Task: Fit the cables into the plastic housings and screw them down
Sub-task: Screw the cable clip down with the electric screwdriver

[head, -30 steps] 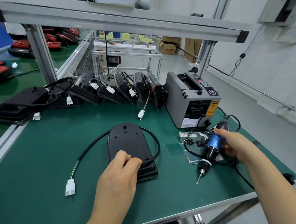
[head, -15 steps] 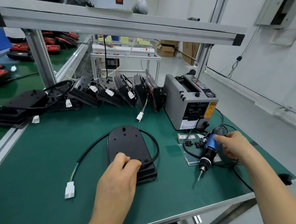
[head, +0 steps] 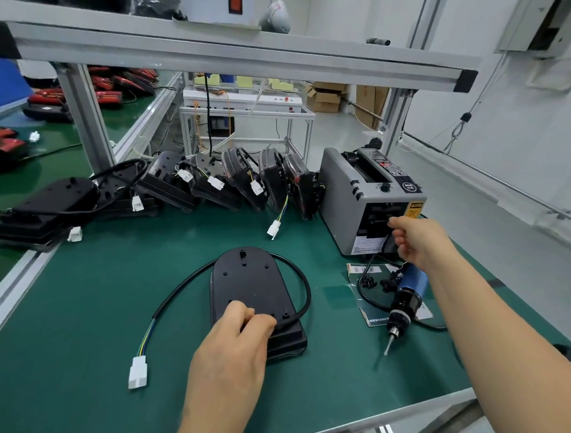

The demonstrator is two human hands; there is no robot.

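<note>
A black housing (head: 248, 281), looped by its cable (head: 179, 287), is shown flat on a green mat (head: 86, 359), gripped at its near end by the curled fingers of the left hand (head: 230, 351), while the right hand (head: 421, 239) is held loosely curled before a grey tape dispenser (head: 349, 193), any hold unclear, a blue screwdriver (head: 408, 291) laid nearby.

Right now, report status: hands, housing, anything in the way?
Left hand pinches cable on housing. Right hand at tape dispenser, grip unclear. Electric screwdriver lies unheld. Nothing blocking.
</note>
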